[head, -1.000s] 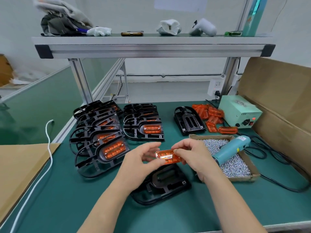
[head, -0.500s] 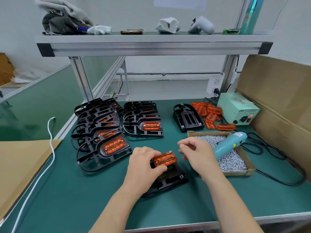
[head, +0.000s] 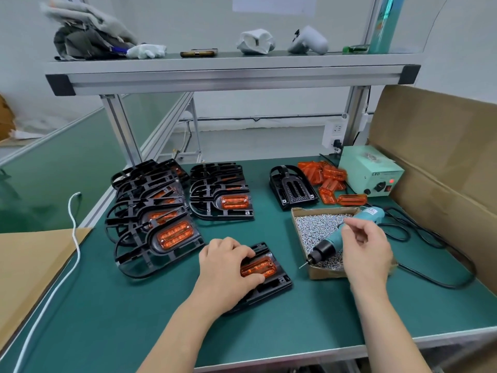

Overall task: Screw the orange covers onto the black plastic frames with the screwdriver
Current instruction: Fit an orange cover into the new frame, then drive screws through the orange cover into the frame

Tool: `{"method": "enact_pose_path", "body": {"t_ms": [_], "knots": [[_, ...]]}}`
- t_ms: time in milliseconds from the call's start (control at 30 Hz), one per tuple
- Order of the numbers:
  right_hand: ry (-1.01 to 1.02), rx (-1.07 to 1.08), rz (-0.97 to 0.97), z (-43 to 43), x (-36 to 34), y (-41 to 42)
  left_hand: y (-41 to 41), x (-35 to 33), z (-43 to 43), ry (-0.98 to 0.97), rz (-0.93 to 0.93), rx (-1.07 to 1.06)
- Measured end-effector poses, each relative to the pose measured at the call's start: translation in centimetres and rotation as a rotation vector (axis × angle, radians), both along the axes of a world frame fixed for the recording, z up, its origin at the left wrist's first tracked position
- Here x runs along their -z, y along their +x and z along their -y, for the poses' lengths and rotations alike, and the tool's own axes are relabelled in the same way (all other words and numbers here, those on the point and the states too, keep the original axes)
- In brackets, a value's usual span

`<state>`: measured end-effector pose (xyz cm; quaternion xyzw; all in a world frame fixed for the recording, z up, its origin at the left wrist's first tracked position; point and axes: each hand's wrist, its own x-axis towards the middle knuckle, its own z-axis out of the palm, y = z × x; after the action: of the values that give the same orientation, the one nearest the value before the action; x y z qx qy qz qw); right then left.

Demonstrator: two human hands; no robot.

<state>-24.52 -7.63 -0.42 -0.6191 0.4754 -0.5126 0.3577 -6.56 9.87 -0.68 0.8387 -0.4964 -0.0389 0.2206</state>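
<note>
right hand moved over screwdriver near led-marked box

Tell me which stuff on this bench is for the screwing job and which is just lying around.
For the job: orange cover under the left hand, black frame, screwdriver, box of screws, spare covers, stacked frames.
Lying about: white glove, phone, grey controller, cloth bundle on the shelf; white cable.

Open green mat front-left; frame stacks crowd the left; screw box and cardboard wall hem the right.
</note>
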Motion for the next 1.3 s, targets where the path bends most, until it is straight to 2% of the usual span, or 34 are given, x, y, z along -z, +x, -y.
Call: {"method": "enact_pose_path", "body": {"t_ms": [200,333,500,667,733,833,900,1000,1167,1300], "knots": [[-0.007,0.019,-0.148,0.3,0.2,-0.5,-0.8,0.4,1.0,-0.013,0.04,0.004],[0.108,-0.011,-0.24,0.8,-0.3,-0.6,-0.9,0.6,1.1,-0.051,0.02,0.032],[0.26,-0.041,-0.263,1.4,-0.8,-0.4,-0.4,0.3,1.1,-0.055,-0.05,0.13],[0.378,-0.066,-0.231,2.4,-0.8,0.3,0.2,-0.5,0.5,0.027,-0.119,0.286],[0.403,-0.06,-0.167,2.6,-0.6,0.4,0.6,-1.0,0.1,0.007,-0.203,0.302],[0.412,-0.022,-0.031,2.8,-0.3,0.4,1.6,-1.9,-0.6,-0.105,-0.32,0.191],[0.415,0.015,0.087,3.1,0.0,0.5,2.2,-2.2,-0.8,-0.086,-0.317,0.137],[0.423,0.025,0.309,3.2,0.0,1.0,2.1,-2.1,-0.4,0.028,-0.29,0.196],[0.544,-0.109,0.73,3.1,-1.3,1.8,1.7,-1.4,0.2,0.125,-0.243,0.184],[0.584,-0.296,0.914,3.0,-1.2,1.9,1.9,-1.3,0.4,0.119,-0.262,0.175]]}}
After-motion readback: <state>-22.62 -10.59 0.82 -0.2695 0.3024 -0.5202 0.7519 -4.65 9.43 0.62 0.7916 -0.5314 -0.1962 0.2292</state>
